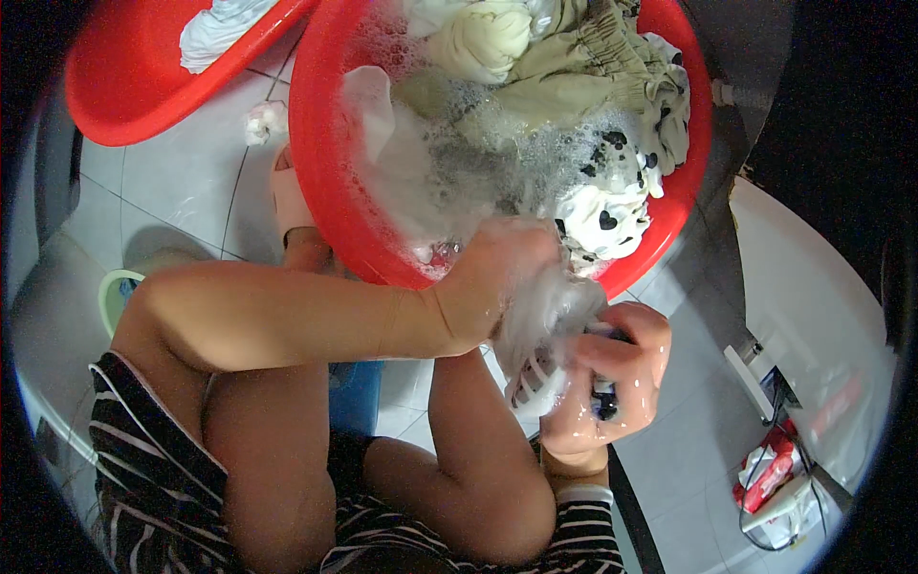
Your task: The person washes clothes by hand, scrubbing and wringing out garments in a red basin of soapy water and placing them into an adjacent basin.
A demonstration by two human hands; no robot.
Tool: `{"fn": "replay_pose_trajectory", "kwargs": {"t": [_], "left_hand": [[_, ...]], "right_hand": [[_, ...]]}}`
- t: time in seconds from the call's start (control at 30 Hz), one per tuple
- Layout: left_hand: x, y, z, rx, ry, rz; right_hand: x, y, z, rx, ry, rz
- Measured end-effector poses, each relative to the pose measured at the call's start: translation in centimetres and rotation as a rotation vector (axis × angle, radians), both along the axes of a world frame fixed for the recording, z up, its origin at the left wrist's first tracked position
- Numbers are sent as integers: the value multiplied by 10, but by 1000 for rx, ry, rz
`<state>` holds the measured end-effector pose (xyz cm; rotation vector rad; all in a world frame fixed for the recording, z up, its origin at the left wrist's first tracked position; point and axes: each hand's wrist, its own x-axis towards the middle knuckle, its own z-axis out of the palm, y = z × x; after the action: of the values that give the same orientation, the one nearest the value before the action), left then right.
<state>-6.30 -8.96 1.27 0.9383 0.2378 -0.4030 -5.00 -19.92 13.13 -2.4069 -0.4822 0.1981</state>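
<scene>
Far left: pale green bowl point(112, 304), only its curved rim and wall visible past the knee. Next, smooth red plastic tub point(115, 105), rounded at its near end; folded white cloth point(225, 36) inside, ridged with soft creases. Pink slipper point(285, 199) on glossy grey floor tiles point(177, 196), just beside the large basin. Blue object point(356, 394) between the legs, kind unclear.

Large red basin point(316, 143): round, thick smooth rim. Contents: cloudy water with fine white froth point(449, 163); cream bundle point(483, 40), twisted into a rounded knot; khaki garment point(583, 72), wrinkled, with a gathered band.

Left hand point(502, 273): at the near rim, curled on the held cloth; finger detail blurred. Held cloth point(543, 330): wet, limp, whitish, streaky from blur, dark patterned patches near its lower end. Position: between both hands, at the near right rim. Long axis runs from the rim toward the wearer, near end slanting slightly left; bunched, so no front end can be told. Right hand point(612, 378): wet, soapy, fingers bent around the cloth, dark fabric showing between them.

In the basin beyond, white cloth with black spots point(607, 220), crumpled. Far right: smooth white curved panel point(803, 258); red-and-white packet point(770, 469), crinkled, below it.
</scene>
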Motion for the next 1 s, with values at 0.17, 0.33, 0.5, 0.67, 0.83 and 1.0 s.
{"fn": "replay_pose_trajectory", "kwargs": {"t": [0.17,0.33,0.5,0.67,0.83,1.0], "left_hand": [[-5,13,-4,105,-66,70],[-3,33,7,-359,382,240],[12,67,-1,-493,821,403],[21,135,-13,-547,724,549],[33,235,11,-487,603,818],[39,334,29,-456,282,1083]], "right_hand": [[2,6,-11,56,-4,39],[14,32,-28,101,-2,-10],[38,71,-52,183,180,-56],[66,135,-58,206,348,-22],[104,240,-46,351,562,124],[128,343,-81,667,884,99]]}}
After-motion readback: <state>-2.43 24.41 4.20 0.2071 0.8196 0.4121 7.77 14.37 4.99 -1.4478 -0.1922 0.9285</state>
